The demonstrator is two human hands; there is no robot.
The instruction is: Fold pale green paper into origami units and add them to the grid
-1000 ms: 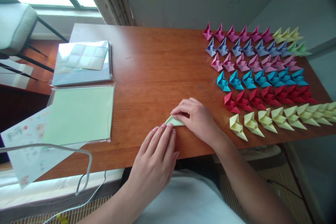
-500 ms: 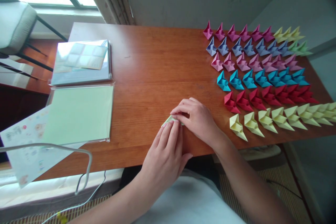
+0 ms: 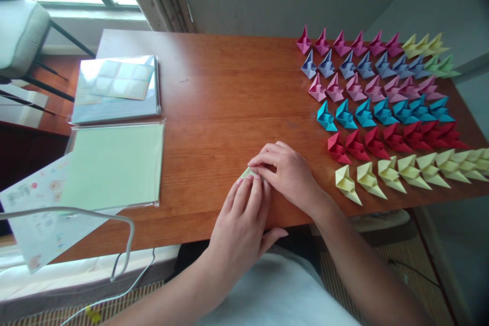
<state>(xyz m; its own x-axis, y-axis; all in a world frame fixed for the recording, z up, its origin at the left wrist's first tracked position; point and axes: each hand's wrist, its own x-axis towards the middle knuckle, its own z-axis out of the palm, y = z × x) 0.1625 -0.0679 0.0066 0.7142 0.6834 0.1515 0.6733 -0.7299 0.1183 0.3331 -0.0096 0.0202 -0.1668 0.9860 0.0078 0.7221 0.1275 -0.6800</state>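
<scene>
A small piece of folded pale green paper [image 3: 247, 173] lies on the table near its front edge, mostly hidden under my fingers. My left hand [image 3: 242, 219] rests over it, fingers stretched out flat with the tips pressing on the paper and the thumb held out to the side. Coming from the right, my right hand [image 3: 284, 170] has its fingers curled, and its thumb and forefinger pinch the paper's upper edge. To the right stand rows of folded paper pieces, among them pale yellow ones [image 3: 346, 183] and red ones [image 3: 336, 147].
On the brown table [image 3: 214, 86], a pack of light green paper [image 3: 114, 163] lies at the left, below a plastic-wrapped pack [image 3: 114, 107] with a card on top. A patterned sheet [image 3: 34, 198] and a grey cable [image 3: 76, 210] are at the left front. Blue folded pieces [image 3: 346, 113] stand farther right.
My left hand has shifted slightly right over the paper, its thumb sticking out farther. My right hand keeps its pinch in about the same place.
</scene>
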